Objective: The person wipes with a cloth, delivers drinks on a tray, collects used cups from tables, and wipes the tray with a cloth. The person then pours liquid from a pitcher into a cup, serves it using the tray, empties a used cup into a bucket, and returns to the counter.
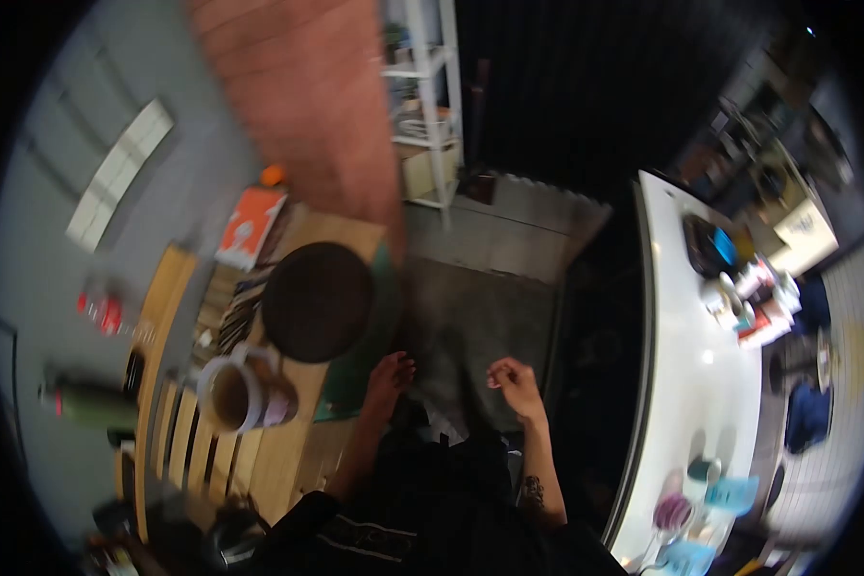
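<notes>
My left hand (392, 372) hangs in front of my body, beside the wooden table's right edge, with nothing visible in it. Its fingers are loosely bent and slightly apart, a little blurred. To the right, my right hand (516, 386) is held over the floor, palm inward, fingers half curled and nothing seen between them. Nearest to my left hand on the wooden table (298, 461) lie a round dark tray or pan (319, 301) and a green mat (341, 394). A clear handled pitcher (230, 396) with brownish contents stands further left.
A long white counter (677, 384) on the right bears cups (725, 300), a dark device (706, 245) and light-blue containers (732, 494). Ahead are a white shelf rack (432, 106) and grey floor (480, 307). An orange-and-white booklet (252, 227) sits at the table's far end.
</notes>
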Demonstrator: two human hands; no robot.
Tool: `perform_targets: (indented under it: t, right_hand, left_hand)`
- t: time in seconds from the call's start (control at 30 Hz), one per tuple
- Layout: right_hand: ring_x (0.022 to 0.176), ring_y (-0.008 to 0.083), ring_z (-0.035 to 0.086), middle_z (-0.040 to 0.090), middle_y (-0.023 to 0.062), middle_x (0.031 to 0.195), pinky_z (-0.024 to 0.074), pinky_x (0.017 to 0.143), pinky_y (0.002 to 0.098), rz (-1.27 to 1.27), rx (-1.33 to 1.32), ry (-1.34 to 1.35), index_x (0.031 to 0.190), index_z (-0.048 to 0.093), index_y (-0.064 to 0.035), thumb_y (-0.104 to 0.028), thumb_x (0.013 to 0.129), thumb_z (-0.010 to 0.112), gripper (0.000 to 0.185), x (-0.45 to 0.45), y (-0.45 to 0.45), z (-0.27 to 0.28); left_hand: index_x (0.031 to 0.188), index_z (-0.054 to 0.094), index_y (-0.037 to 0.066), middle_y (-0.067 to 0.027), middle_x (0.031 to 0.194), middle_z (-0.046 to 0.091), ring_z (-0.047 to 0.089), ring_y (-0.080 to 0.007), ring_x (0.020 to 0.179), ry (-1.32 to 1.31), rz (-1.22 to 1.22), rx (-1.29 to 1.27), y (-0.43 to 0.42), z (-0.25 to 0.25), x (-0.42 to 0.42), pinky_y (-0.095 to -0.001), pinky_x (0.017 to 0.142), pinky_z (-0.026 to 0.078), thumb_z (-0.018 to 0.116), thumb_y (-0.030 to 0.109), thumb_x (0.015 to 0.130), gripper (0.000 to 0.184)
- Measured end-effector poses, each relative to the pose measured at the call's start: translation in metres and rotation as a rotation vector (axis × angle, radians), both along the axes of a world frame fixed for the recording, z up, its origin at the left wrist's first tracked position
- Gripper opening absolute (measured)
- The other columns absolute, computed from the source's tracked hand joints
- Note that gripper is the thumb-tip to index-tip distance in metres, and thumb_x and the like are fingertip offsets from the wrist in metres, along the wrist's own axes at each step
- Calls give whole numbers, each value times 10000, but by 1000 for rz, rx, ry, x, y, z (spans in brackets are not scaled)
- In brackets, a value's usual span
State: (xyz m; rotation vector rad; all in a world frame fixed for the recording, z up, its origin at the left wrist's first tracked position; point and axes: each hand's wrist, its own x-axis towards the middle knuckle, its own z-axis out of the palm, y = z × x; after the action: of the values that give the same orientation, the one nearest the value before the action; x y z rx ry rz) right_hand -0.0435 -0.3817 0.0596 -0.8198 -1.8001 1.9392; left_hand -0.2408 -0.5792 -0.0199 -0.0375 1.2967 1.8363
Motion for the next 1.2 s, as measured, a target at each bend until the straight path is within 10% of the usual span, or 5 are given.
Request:
perform_targets:
  t: [0.23, 0.73, 1.0, 1.2]
  right_hand:
    - [795, 171, 651, 653, 89, 897, 542, 744, 295, 549, -319, -188, 1062, 608, -6, -193, 995, 530, 214, -140, -61, -66]
    - [1294, 335, 396, 450, 114, 1399, 390, 1017, 509, 197, -902, -227, 1346, 439, -110, -246, 938, 618, 466, -308, -87, -189]
    - [642, 179, 550, 624, 51, 809, 460, 621, 321, -43, -632, -51, 863, 614, -60, -21, 855, 574, 57, -274, -69, -176]
    - [605, 93, 512, 592, -6, 682, 397, 563, 261, -334, -372, 28, 731, 626, -24, -58, 826, 632, 101, -174, -2, -93]
  left_hand:
    - [1190, 554, 86, -84, 1080, 649, 623, -201, 978, -249, 412, 17, -103, -35, -7, -355, 892, 497, 537, 294, 976, 299]
    - [1231, 530, 86, -98, 1120, 633, 612, -210, 1018, -328, 545, 45, -165, -26, -11, -373, 912, 494, 514, 307, 983, 332]
    - [1279, 471, 75, -162, 1251, 558, 556, -285, 1145, -448, 533, 209, -157, -51, -29, -416, 992, 453, 465, 400, 996, 431]
    - [1378, 346, 101, -180, 1377, 447, 438, -325, 1276, -577, 491, 143, -81, -6, -53, -500, 1087, 335, 475, 565, 932, 656]
